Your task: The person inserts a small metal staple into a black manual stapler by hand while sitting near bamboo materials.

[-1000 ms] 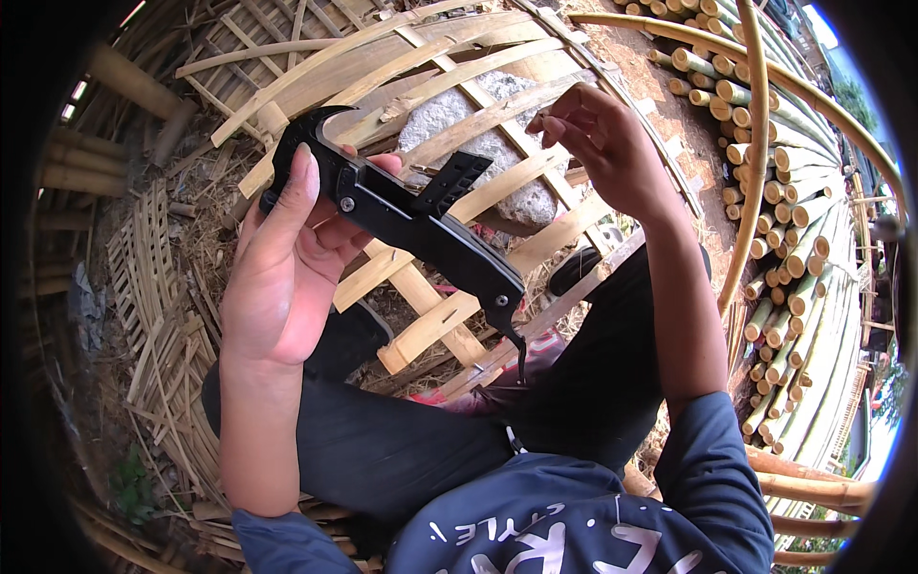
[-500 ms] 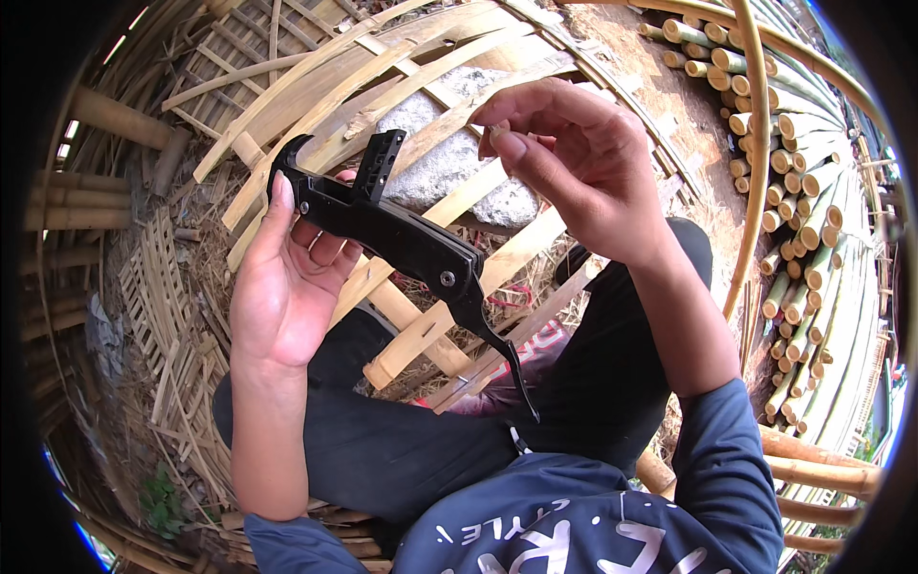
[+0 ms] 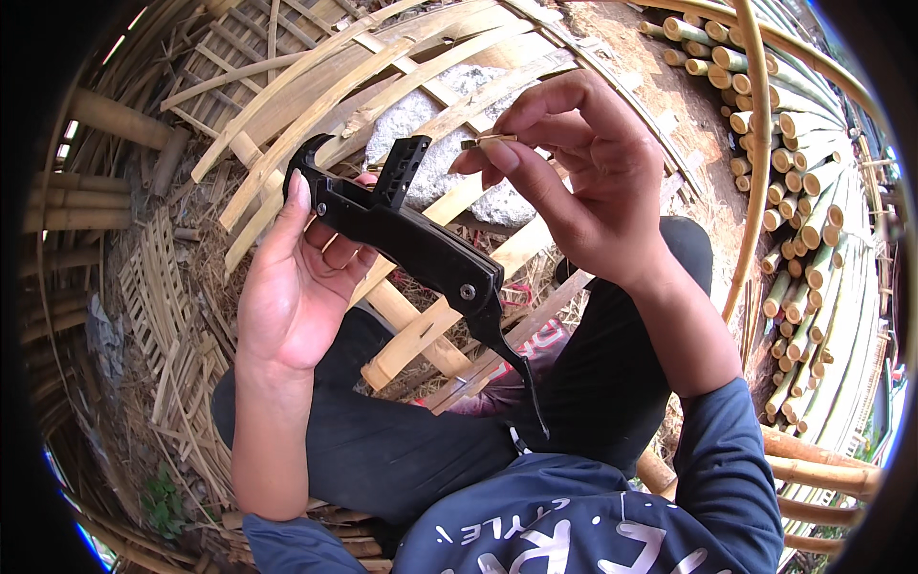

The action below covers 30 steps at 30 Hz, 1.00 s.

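My left hand (image 3: 292,297) is closed round one end of a black folding hand tool (image 3: 411,244), thumb along its edge. The tool has a curved hook at the upper left, a raised slotted block near the middle, visible screws, and a thin curved arm reaching down toward my lap. Above its right part, my right hand (image 3: 607,182) pinches a small brass-coloured piece (image 3: 499,138) with a darker end between thumb and fingertips. That piece is apart from the tool, its dark end toward the raised block. Its exact kind is too small to make out.
Split bamboo strips (image 3: 402,335) lie crossed beneath my hands, with a rough grey stone (image 3: 421,115) under some of them. Cut bamboo poles (image 3: 813,182) are stacked at the right. Woven bamboo slats (image 3: 158,287) lie at the left. My crossed legs (image 3: 402,450) are below the tool.
The tool has shifted slightly right and down with my left hand. My right hand has turned and moved a little right, so the pinched brass-coloured piece now shows clearly.
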Tool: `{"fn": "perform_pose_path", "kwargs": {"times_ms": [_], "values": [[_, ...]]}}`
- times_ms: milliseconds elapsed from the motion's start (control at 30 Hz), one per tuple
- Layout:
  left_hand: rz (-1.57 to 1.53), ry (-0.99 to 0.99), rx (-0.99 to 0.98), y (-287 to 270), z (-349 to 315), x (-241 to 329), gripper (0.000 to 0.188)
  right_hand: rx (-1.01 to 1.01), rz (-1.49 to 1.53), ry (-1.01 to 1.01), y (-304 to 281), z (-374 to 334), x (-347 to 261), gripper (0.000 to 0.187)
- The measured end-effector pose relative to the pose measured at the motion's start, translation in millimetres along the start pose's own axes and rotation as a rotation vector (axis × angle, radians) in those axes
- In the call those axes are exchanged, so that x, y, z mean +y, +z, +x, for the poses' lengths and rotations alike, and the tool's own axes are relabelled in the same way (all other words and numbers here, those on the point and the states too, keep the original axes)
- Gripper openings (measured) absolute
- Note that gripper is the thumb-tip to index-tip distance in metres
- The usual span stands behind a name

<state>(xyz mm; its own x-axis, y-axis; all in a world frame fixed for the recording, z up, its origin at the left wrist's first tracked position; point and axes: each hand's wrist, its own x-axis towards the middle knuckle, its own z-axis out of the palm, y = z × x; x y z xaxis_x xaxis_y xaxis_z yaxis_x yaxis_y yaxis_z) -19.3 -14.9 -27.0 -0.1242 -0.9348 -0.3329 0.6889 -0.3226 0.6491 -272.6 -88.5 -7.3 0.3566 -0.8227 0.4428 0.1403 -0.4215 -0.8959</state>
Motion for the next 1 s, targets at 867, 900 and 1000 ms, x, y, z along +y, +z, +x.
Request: {"fn": "perform_pose_path", "kwargs": {"times_ms": [867, 900, 1000], "values": [[-0.005, 0.011, -0.03, 5.8, -3.2, -2.0, 0.042, 0.095, -0.276, -0.187, 9.2, -2.7, 8.7, 0.011], [-0.004, 0.01, -0.031, 6.3, -3.1, -2.2, 0.042, 0.096, -0.276, -0.187, 9.2, -2.5, 8.7, 0.011], [-0.005, 0.017, -0.013, 8.9, -3.1, -2.8, 0.041, 0.11, -0.289, -0.223, 9.4, -1.9, 8.9, 0.012]]}}
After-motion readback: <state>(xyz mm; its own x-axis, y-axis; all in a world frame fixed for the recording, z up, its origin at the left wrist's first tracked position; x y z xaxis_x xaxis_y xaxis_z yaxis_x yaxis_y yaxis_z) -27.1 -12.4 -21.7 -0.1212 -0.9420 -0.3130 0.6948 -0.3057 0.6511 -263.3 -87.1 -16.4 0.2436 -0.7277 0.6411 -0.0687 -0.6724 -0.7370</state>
